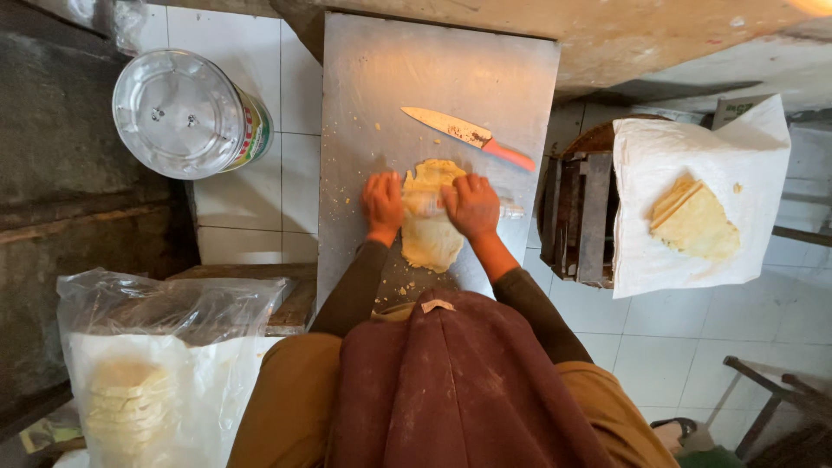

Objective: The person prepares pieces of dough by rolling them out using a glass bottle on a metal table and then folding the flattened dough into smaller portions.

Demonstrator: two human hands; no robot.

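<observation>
A flattened sheet of pale yellow dough (431,238) lies on a metal work board (381,78). My left hand (382,204) and my right hand (472,206) press down side by side on a clear cylindrical roller (511,211) that lies across the dough. The roller's right end sticks out past my right hand. A knife (469,135) with an orange handle rests on the board beyond the dough, blade pointing left. Crumbs of dough are scattered on the board.
A round tin with a clear lid (186,114) stands on the tiled floor at left. A plastic bag with stacked dough discs (130,403) sits at lower left. At right, white paper (693,165) on a stool holds cut dough sheets (693,221).
</observation>
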